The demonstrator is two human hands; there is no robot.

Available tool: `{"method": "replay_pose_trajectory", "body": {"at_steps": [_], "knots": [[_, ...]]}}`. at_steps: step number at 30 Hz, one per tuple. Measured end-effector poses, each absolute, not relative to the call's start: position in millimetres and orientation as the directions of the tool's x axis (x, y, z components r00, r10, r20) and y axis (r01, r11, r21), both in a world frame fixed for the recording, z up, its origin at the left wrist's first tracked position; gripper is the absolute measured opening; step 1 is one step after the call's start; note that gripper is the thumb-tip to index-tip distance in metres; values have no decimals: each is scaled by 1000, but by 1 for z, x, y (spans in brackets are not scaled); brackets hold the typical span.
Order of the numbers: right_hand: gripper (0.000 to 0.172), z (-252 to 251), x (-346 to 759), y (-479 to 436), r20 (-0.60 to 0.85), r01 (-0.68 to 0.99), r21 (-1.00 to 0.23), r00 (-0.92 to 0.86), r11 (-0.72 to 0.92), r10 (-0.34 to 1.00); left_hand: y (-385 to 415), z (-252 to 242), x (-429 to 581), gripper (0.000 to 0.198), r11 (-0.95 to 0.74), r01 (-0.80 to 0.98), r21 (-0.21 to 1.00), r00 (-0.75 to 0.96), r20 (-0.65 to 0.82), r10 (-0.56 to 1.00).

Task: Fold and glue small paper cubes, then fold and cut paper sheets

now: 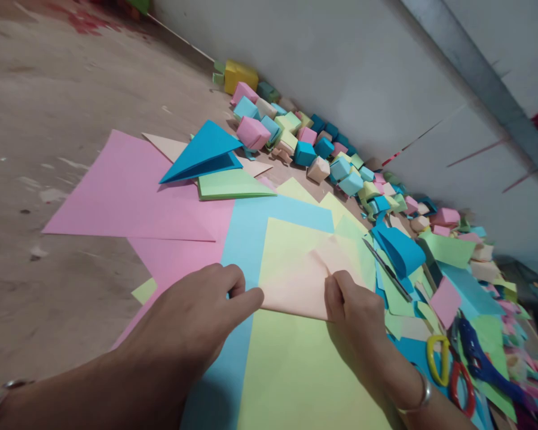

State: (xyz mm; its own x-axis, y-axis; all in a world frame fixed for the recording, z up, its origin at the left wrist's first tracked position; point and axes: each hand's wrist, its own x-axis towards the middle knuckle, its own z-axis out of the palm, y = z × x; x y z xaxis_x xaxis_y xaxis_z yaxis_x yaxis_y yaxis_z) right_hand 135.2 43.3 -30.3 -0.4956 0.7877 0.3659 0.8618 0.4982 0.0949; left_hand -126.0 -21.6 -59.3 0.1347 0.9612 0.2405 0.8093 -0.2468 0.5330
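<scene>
A folded sheet of peach paper [293,292] lies in front of me on a pale yellow sheet [291,370], its folded edge toward me. My right hand [356,304] is closed in a pinch on its right side, where the upper layer bends up in a crease. At the left corner of the peach paper is my left hand [206,304], its fingers curled and the thumb tip against the corner. The undersides of those fingers are hidden. A light blue sheet [237,239] shows under the yellow one.
Pink sheets [125,197], a folded dark blue paper [206,152] and a folded green paper [233,184] lie left and ahead. Small paper cubes [253,132] line the wall. At right are a dark slim tool [388,272], yellow-handled scissors [438,358], a blue-handled tool [479,352] and scraps.
</scene>
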Motion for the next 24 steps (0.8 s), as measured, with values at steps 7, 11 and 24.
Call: {"method": "replay_pose_trajectory", "body": {"at_steps": [7, 11, 24], "knots": [[30, -30, 134, 45, 350, 857, 151, -513, 493, 784, -24, -66, -128, 33, -122, 833, 540, 39, 161, 986], [31, -27, 131, 44, 322, 865, 140, -500, 482, 804, -26, -59, -128, 28, -324, 836, 442, 185, 329, 926], [28, -27, 129, 43, 349, 836, 220, -549, 503, 760, -36, -29, -118, 11, -607, 784, -132, 607, 368, 704]]}}
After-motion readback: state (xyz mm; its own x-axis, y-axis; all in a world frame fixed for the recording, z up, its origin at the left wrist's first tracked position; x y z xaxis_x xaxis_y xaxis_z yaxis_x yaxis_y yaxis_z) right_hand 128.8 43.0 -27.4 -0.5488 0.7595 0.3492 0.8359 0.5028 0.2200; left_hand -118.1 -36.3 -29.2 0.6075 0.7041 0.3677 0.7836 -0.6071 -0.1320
